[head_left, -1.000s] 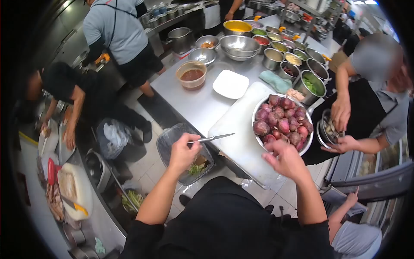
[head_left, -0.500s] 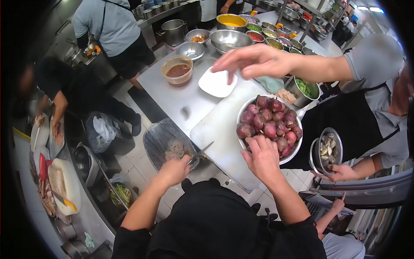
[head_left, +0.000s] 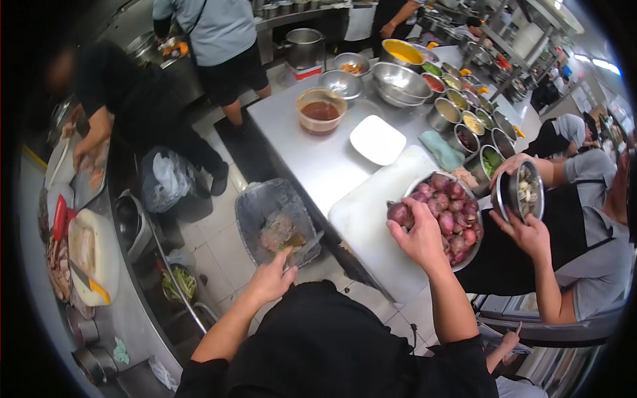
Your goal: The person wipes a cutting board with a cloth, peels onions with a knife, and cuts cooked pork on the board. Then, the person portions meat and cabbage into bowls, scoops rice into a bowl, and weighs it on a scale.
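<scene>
My left hand (head_left: 269,278) is closed round the handle of a knife (head_left: 308,248), whose blade points up and right over a lined waste bin (head_left: 247,215). At the near left rim of a bowl of red onions (head_left: 458,211), my right hand (head_left: 422,232) has its fingers round a red onion (head_left: 398,212). The bowl overlaps the right edge of a white cutting board (head_left: 371,205). Beyond the board lie a white square dish (head_left: 377,140) and a green cloth (head_left: 441,150).
A co-worker on the right holds metal bowls (head_left: 521,192) of pale pieces. Behind are a sauce tub (head_left: 321,111) and many metal containers (head_left: 443,114). Another person bends over the left counter (head_left: 142,318), where a yellow-handled knife (head_left: 91,284) lies.
My right hand has closed on an onion at the bowl's rim. The co-worker's arm, earlier stretched over the table, is back at the metal bowls. The whole view has shifted.
</scene>
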{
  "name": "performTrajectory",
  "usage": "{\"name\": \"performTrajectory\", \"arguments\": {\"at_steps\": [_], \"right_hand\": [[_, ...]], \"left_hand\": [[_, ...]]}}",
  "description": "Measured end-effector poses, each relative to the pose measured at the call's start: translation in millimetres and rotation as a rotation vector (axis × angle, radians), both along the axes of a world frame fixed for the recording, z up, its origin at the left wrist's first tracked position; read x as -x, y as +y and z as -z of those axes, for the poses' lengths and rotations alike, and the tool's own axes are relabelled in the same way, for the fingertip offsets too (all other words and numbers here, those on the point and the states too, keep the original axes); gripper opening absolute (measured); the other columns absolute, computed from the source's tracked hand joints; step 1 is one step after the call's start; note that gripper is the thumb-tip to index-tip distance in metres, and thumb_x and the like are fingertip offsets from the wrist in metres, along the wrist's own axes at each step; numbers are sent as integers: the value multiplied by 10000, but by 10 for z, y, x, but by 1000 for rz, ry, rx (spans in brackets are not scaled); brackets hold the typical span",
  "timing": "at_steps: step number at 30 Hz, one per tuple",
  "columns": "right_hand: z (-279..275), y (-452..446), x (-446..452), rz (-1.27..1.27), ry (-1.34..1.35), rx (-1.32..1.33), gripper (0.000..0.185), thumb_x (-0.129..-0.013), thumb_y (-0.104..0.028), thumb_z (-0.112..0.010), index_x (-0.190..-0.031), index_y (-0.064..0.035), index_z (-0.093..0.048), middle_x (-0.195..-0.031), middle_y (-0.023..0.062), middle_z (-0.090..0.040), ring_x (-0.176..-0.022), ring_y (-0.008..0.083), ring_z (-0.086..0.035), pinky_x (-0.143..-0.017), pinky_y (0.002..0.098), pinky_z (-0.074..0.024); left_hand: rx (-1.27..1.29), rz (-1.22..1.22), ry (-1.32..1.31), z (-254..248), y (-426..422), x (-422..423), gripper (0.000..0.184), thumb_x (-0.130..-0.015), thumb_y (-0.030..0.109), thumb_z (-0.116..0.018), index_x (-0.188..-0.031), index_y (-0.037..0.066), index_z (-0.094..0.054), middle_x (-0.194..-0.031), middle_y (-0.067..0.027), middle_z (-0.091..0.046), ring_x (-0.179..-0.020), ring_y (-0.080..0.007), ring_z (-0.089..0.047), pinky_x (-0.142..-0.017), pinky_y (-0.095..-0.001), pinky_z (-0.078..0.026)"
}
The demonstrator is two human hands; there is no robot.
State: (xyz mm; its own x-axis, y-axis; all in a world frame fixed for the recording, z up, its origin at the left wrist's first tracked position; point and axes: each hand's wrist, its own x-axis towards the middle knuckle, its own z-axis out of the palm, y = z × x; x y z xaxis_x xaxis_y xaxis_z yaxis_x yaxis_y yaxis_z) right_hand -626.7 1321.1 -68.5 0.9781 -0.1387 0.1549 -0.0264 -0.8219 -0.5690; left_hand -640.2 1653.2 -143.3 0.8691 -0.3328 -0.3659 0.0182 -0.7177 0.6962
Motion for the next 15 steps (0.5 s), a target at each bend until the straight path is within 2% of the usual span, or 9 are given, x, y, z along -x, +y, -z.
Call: {"name": "performTrajectory", "arguments": {"at_steps": [1, 2, 3, 5, 6, 9, 10, 15], "right_hand": [[25, 127, -5, -18, 8, -270, 516, -814, -190, -759, -1265, -36, -561, -1061, 132, -630, -968, 247, -643, -811, 398, -507], [153, 263, -38, -95, 137, -766, 527, -883, -112, -701, -1354, -23, -480, -1167, 120, -598, -933, 213, -665, -765, 320, -546], [130, 433, -60, -122, 293, -1035, 548, -910, -51, -651, -1402, -36, -411, -1238, 103, -552, -905, 200, -668, -764, 291, -551], [297, 796, -116, -164, 367, -1396, 573, -918, -28, -627, -1430, -57, -371, -1260, 119, -528, -940, 222, -664, -795, 306, -557], [350, 949, -150, -190, 401, -1464, 569, -924, -21, -621, -1430, -79, -369, -1236, 115, -542, -972, 219, -656, -813, 320, -557], [553, 1289, -259, -146, 505, -1606, 560, -920, -28, -635, -1416, -90, -384, -1227, 108, -550, -990, 220, -649, -825, 335, -554], [592, 1396, -283, -114, 511, -1568, 540, -919, -35, -647, -1397, -94, -404, -1177, 95, -562, -979, 219, -652, -811, 331, -560], [681, 1753, -310, -80, 528, -1454, 504, -922, -52, -657, -1367, -61, -420, -1097, 74, -563, -950, 201, -658, -806, 306, -572]], "left_hand": [[68, -10, 0, -50, 75, -25, 475, -942, 268, -555, -1332, 5, -487, -981, -256, -679, -940, -456, -639, -843, -483, -499], [136, -21, -3, -94, 133, -62, 503, -947, 247, -546, -1384, 15, -456, -1012, -255, -679, -958, -456, -637, -857, -472, -500], [178, -31, -13, -111, 178, -98, 511, -950, 231, -536, -1406, 24, -436, -1056, -257, -669, -985, -451, -634, -874, -457, -497], [262, -58, -37, -124, 251, -152, 533, -956, 200, -516, -1451, 44, -395, -1142, -259, -650, -1038, -441, -626, -908, -426, -491], [280, -91, 5, -98, 280, -176, 518, -980, 220, -509, -1452, 40, -396, -1202, -268, -624, -1094, -408, -622, -943, -389, -476], [357, -89, 26, -252, 348, -236, 519, -1009, 293, -486, -1453, 39, -397, -1196, -261, -628, -1102, -391, -626, -951, -383, -470], [439, -105, 40, -123, 405, -233, 531, -1026, 363, -452, -1440, 32, -412, -1135, -251, -648, -1061, -382, -642, -923, -388, -479], [406, -71, 53, -154, 590, -342, 504, -1026, 373, -442, -1419, 58, -446, -1039, -226, -669, -982, -384, -656, -851, -407, -495]]}}
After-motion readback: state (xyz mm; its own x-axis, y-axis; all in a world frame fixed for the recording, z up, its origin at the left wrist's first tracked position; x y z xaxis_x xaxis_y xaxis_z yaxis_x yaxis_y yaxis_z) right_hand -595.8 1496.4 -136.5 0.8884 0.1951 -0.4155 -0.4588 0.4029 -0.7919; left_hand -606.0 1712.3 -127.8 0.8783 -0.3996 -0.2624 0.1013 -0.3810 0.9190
